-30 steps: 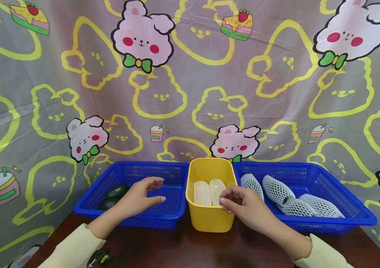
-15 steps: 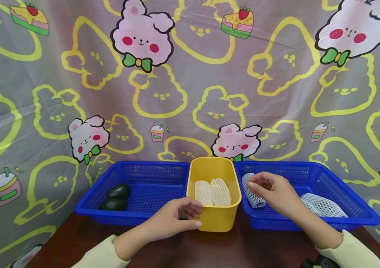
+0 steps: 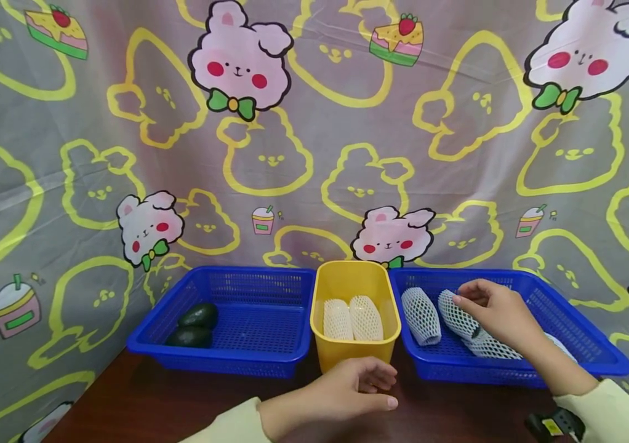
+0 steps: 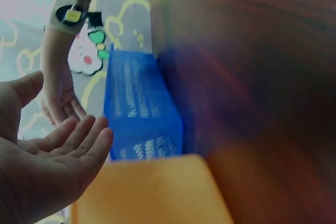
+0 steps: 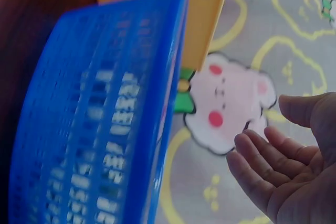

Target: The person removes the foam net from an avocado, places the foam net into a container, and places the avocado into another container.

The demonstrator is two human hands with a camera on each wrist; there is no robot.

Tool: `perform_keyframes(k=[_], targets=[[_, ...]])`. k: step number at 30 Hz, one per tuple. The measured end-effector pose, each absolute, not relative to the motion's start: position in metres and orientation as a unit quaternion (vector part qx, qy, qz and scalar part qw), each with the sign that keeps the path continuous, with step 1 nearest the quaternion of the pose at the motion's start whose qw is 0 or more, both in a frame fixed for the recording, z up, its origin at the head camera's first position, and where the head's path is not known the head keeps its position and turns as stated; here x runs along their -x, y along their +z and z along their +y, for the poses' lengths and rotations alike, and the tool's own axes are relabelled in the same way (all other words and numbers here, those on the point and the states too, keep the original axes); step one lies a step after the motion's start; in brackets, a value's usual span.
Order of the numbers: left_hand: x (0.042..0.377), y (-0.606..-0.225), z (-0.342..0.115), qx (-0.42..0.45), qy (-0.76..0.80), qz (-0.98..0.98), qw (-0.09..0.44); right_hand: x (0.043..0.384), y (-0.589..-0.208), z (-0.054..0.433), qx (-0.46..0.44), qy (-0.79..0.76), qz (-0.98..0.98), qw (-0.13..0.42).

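Observation:
My right hand (image 3: pixel 500 314) hovers over the right blue basket (image 3: pixel 597 344), its fingers loosely bent and holding nothing. Beneath and beside it lie several white foam net sleeves (image 3: pixel 421 315); a dark end shows at one of them, and the hand hides part of the group. In front of the yellow bin (image 3: pixel 328 347) my left hand (image 3: pixel 350 391) is held in the air, fingers relaxed, with nothing in them. Two cream net-wrapped pieces (image 3: pixel 366 319) stand side by side in that bin. The left wrist view shows the left palm (image 4: pixel 58 166) near the bin's rim.
A left blue basket (image 3: pixel 253 332) holds two dark green avocados (image 3: pixel 189 336). Both baskets flank the yellow bin on a dark brown table (image 3: pixel 143 400). Behind them hangs a patterned cloth (image 3: pixel 303 135).
My left hand has moved right, from above the left basket to in front of the bin. My right hand has gone from the bin to over the right basket.

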State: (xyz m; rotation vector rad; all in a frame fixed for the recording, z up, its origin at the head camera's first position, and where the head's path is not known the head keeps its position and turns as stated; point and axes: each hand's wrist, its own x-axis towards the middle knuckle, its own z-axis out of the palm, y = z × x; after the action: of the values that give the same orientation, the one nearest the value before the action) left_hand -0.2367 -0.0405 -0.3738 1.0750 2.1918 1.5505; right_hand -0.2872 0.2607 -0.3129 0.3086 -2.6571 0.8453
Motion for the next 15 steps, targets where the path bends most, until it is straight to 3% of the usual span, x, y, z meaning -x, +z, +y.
perform_keyframes(k=[7, 15], targets=[[0.245, -0.395, -0.008, -0.337, 0.563, 0.749, 0.089, 0.295, -0.32, 0.284, -0.09, 0.267, -0.945, 0.164], [0.248, -0.409, 0.015, -0.257, 0.604, 0.749, 0.092, 0.306, -0.329, 0.304, -0.074, 0.231, -0.959, 0.144]])
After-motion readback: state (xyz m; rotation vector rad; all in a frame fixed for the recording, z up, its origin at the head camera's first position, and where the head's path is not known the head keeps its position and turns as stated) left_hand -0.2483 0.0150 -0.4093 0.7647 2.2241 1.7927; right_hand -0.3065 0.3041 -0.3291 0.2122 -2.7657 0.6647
